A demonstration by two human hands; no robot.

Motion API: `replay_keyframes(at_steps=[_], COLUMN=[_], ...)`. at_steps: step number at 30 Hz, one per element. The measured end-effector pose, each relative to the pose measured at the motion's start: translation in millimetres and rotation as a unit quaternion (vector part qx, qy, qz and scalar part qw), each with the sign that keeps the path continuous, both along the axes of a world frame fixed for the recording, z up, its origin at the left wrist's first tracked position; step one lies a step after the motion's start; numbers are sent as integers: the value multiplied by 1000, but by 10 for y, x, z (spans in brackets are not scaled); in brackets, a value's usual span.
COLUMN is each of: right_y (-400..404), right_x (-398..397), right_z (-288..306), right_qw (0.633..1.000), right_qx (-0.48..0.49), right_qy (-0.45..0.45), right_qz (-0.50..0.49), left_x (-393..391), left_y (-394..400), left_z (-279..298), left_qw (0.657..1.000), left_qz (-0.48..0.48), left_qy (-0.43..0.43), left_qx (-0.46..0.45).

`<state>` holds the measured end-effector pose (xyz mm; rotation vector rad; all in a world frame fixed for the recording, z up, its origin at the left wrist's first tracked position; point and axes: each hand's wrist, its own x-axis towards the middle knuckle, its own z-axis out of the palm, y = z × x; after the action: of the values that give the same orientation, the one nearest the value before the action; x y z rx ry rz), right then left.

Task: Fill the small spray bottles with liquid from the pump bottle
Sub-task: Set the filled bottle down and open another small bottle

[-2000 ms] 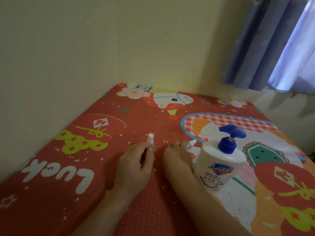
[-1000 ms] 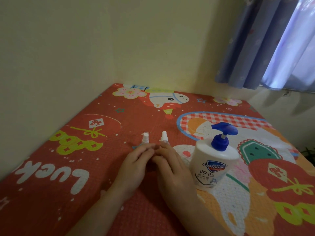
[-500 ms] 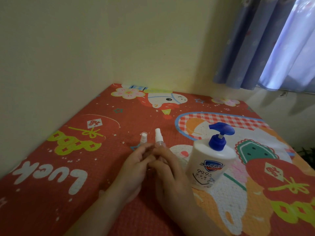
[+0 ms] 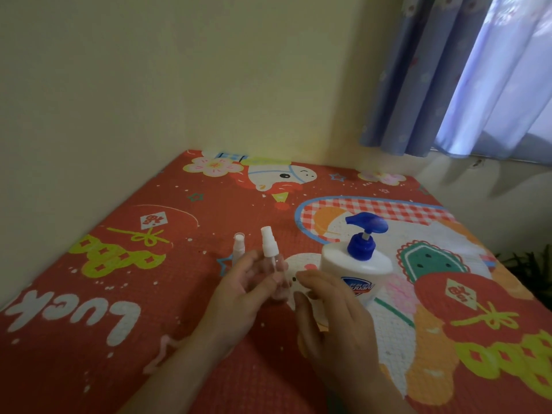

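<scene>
My left hand grips a small clear spray bottle with a white nozzle, upright and lifted a little off the mat. A second small spray bottle stands on the mat just behind my left fingers. The white pump bottle with a blue pump head stands to the right. My right hand hovers in front of the pump bottle, beside the held spray bottle, with relaxed fingers that hold nothing.
Everything sits on a red patterned foam mat laid in a room corner. Yellow walls close the left and far sides. Blue curtains hang at the upper right, and dark plant leaves show past the mat's right edge.
Both hands were on the bottle standing by the other one. Now my left hand alone holds it, raised higher, and my right hand has let go and drawn back to the right.
</scene>
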<state>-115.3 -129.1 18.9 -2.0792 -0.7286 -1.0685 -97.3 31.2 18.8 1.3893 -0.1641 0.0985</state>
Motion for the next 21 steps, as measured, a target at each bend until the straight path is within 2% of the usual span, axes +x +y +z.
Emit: replay_keyframes(at_steps=[5, 9, 16, 21], right_y=[-293, -402, -529, -697], right_x=[-9, -3, 36, 92], right_z=[98, 111, 208, 211], right_qw=[996, 993, 977, 971], right_qx=[7, 4, 72, 51], right_qy=[9, 12, 44, 54], right_qz=[-85, -114, -194, -225], left_x=[-52, -67, -40, -31], left_y=[-153, -236, -328, -479], left_z=[61, 67, -12, -5], left_qw=[998, 994, 995, 993], left_qz=[-42, -52, -57, -83], left_qy=[2, -2, 8, -7], left_qx=[53, 92, 82, 84])
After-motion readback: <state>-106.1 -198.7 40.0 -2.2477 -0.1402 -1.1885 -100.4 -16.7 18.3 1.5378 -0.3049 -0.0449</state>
